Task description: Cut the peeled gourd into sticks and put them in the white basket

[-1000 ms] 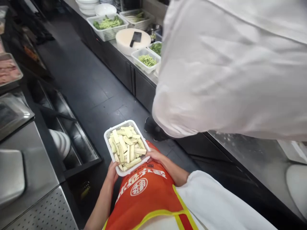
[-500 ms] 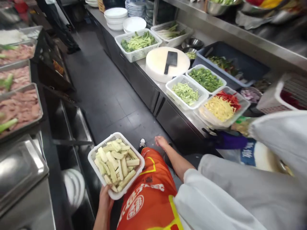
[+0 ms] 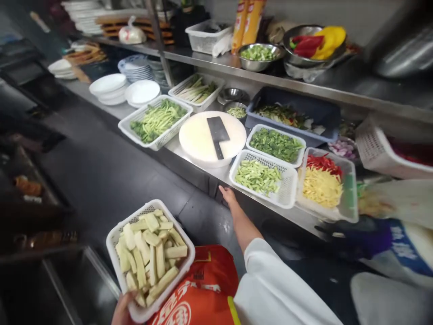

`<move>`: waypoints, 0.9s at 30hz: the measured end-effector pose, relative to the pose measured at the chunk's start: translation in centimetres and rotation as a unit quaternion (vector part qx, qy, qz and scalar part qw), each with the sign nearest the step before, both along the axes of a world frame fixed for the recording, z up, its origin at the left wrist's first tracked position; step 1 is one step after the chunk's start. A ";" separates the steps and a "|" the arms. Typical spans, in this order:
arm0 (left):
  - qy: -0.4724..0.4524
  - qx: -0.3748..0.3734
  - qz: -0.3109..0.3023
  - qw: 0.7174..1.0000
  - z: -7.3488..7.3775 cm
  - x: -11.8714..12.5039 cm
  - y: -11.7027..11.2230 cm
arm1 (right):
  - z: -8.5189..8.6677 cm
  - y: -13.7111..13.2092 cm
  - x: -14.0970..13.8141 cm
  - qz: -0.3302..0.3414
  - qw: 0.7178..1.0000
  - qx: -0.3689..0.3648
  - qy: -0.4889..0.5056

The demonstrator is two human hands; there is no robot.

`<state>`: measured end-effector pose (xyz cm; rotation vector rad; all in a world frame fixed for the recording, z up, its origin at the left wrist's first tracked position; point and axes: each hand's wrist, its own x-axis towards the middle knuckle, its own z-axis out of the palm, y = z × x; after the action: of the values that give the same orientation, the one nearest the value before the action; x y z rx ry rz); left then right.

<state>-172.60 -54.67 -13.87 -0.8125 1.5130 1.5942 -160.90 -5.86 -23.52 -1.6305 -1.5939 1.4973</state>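
Note:
My left hand [image 3: 123, 307] grips the near-left corner of a white plastic basket [image 3: 111, 243], thumb over the rim. Thick pale-green peeled vegetable sticks [image 3: 152, 253] fill it. Reaching forward, my right hand [image 3: 228, 195] is empty with fingers stretched out, just off the counter's front edge. Closest to it is a white basket of chopped green stalks [image 3: 259, 177]. Behind and left of that hand, a cleaver [image 3: 218, 131] lies flat on a round white chopping board [image 3: 194, 135].
A basket of leafy greens [image 3: 157, 119], white plates [image 3: 108, 85], a basket of chopped green leaves [image 3: 275, 143] and a tub of yellow and red shreds [image 3: 323, 185] line the counter. Above runs a metal shelf [image 3: 209, 63] with bowls. Someone's pale clothing shows at lower right.
The view has turned right and toward the counter. My right hand has moved forward from beside my apron to near the counter edge. The basket stays in my left hand.

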 end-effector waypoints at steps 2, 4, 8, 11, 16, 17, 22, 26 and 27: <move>0.000 -0.011 -0.082 0.997 0.3 -7.4 1.8 | -1.7 0.1 -1.4 -0.088 0.996 0.012 0.028; 0.001 -0.013 -0.158 0.987 1.0 -14.8 4.2 | -3.1 -0.3 -2.5 -0.187 0.980 0.021 0.058; 0.074 -0.055 -0.290 0.952 2.8 -27.7 9.9 | -5.6 -1.2 -4.8 -0.363 0.925 0.047 0.102; 0.124 -0.068 -0.380 0.914 3.8 -34.3 13.9 | -7.7 -2.9 -6.5 -0.474 0.871 0.057 0.115; 0.099 -0.071 -0.529 0.840 3.1 -38.2 20.1 | -9.7 -11.6 -7.2 -0.588 0.793 0.083 0.137; 0.096 -0.073 -0.552 0.825 2.7 -37.9 21.3 | -9.9 -13.8 -6.9 -0.602 0.781 0.088 0.139; 0.061 -0.075 -0.671 0.735 0.1 -33.1 27.1 | -10.2 -24.0 -3.9 -0.692 0.705 0.098 0.121; 0.042 -0.076 -0.736 0.671 -2.1 -26.9 31.2 | -10.4 -29.9 -1.1 -0.759 0.633 0.106 0.109; 0.043 -0.072 -0.746 0.661 -2.8 -25.2 32.2 | -10.5 -31.2 -0.4 -0.767 0.622 0.110 0.111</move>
<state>-197.81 -22.48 -16.68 0.5209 1.5580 0.2136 -161.33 -37.07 -34.07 -1.6247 0.1270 0.4037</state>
